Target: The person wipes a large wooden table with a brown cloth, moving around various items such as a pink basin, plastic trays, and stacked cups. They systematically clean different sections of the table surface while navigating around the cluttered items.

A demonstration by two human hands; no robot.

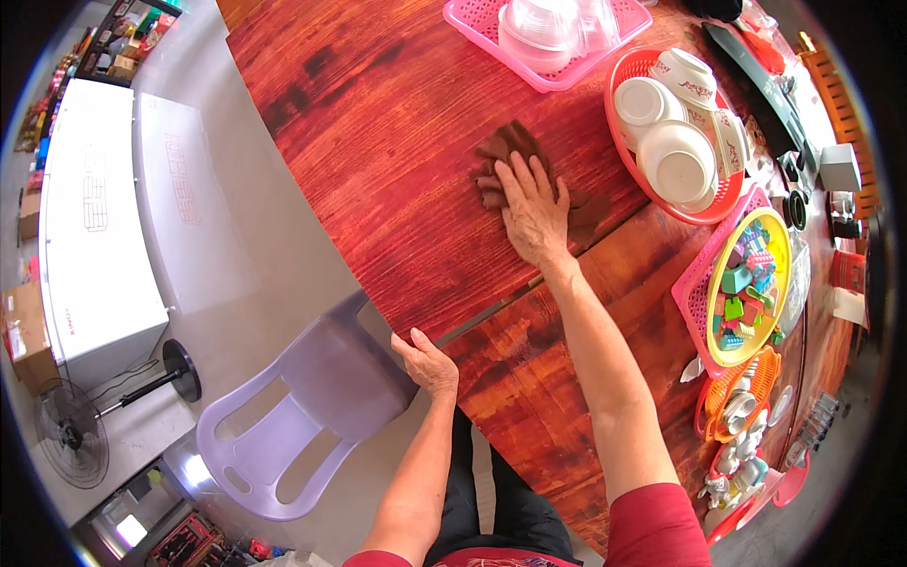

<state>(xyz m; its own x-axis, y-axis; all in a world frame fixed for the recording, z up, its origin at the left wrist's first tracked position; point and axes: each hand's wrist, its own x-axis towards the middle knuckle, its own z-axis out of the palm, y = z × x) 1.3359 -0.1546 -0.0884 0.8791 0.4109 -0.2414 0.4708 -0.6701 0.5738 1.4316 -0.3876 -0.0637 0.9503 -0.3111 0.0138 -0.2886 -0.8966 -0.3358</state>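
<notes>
My right hand (531,208) lies with its fingers spread over a crumpled brown cloth (522,142), pressing it against the reddish wooden table (378,180). Folds of the cloth stick out beyond the fingertips; some of it is hidden under the palm. At the table's near left edge is my left hand (430,365), closed on the corner with the thumb and fingers bent around it.
On the right stand a red basket (619,142) of white bowls, a yellow tray (784,248) of colourful blocks and an orange basket (704,416). A pink basket (557,80) holds clear containers. A lavender chair (283,416) touches the table's left side; a fan (71,435) stands beyond.
</notes>
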